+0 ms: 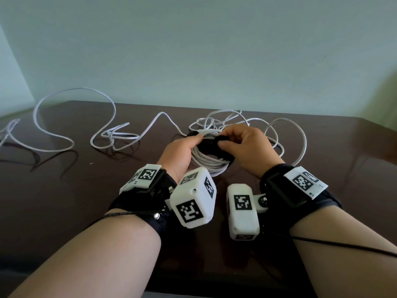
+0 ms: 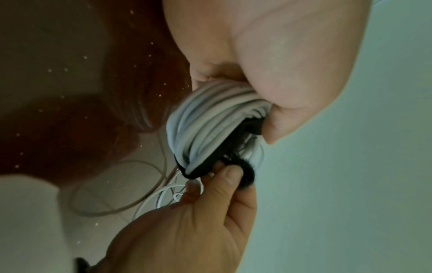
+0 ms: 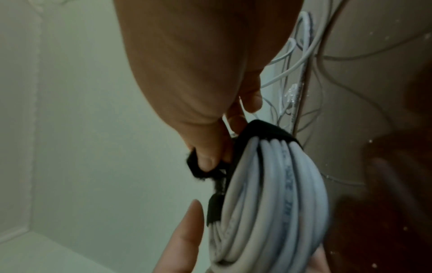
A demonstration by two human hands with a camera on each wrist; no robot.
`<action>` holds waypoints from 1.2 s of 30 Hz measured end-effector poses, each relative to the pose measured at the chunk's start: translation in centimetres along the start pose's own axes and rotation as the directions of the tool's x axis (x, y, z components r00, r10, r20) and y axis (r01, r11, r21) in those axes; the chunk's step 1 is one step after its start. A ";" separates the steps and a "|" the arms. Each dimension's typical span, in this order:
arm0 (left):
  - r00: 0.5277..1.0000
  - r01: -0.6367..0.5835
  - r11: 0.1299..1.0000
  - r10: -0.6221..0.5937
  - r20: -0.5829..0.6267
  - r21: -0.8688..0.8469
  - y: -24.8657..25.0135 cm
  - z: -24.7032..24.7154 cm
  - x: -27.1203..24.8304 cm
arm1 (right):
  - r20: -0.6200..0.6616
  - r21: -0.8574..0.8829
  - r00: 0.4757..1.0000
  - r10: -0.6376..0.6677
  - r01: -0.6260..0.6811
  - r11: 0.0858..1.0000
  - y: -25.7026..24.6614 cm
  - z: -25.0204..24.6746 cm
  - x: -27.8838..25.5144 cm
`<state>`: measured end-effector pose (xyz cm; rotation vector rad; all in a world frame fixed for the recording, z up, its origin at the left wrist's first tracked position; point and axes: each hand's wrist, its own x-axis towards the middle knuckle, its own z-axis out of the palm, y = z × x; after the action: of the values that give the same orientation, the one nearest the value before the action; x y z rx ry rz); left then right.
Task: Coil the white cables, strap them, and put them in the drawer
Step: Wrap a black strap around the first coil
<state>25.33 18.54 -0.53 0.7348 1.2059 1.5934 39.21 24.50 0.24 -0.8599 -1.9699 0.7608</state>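
Note:
A coil of white cable [image 1: 209, 162] [image 2: 205, 118] [image 3: 275, 194] is held just above the dark brown table [image 1: 322, 158] at the centre. My left hand [image 1: 182, 151] grips the coil on its left side, thumb pressed along the bundle. A black strap [image 1: 223, 139] [image 2: 203, 170] [image 3: 264, 133] wraps round the coil's far part. My right hand [image 1: 242, 143] pinches the strap's loose end [image 3: 198, 170] between thumb and forefinger. No drawer is in view.
Another white cable [image 1: 71, 117] sprawls in loose loops over the table's left half. A tangle of loose white cable [image 1: 285, 134] lies behind and right of the hands. A pale wall [image 1: 193, 50] rises behind the table.

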 end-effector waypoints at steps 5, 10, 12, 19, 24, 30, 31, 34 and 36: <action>0.880 -0.335 0.706 0.470 -0.060 0.624 0.1 -0.5 0.1 | 0.016 -0.035 0.999 0.042 -0.041 0.999 0.5 -0.2 0.1; 0.935 -0.353 0.517 0.228 0.272 0.780 -0.4 0.2 -0.3 | 0.039 -0.049 0.999 0.021 -0.020 0.999 0.1 -0.2 -0.2; 0.951 -0.310 0.498 0.173 0.257 0.810 -0.5 0.2 0.0 | 0.041 -0.002 0.999 0.009 -0.009 1.000 -0.1 -0.2 -0.3; 0.959 -0.250 0.272 0.200 0.200 0.929 -0.2 0.9 -1.2 | 0.077 0.106 0.997 -0.026 0.018 0.994 -0.8 0.2 -0.7; 0.939 -0.320 0.495 0.278 0.201 0.808 -0.8 0.9 -1.1 | 0.142 0.146 0.990 -0.018 -0.002 0.989 -1.1 -0.1 -0.7; 0.926 -0.362 0.561 0.309 0.218 0.744 -0.7 0.7 -0.7 | 0.039 0.179 0.998 -0.039 0.031 0.983 -0.8 0.1 -0.8; 0.928 -0.352 0.575 0.317 0.195 0.738 -0.7 0.7 -0.7 | 0.019 0.156 0.999 -0.047 0.044 0.987 -0.8 0.2 -0.7; 0.923 -0.344 0.596 0.355 0.146 0.725 -0.7 0.4 -0.5 | 0.046 0.051 0.999 -0.027 0.024 0.998 -0.7 -0.2 -0.5; 0.926 -0.320 0.606 0.363 0.105 0.729 -0.7 0.3 -0.5 | 0.109 -0.100 0.994 0.032 -0.021 0.995 -0.7 -0.6 -0.4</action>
<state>25.96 18.24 -1.04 1.5348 1.8742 1.3823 39.66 23.89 0.92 -0.9212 -2.1119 0.7458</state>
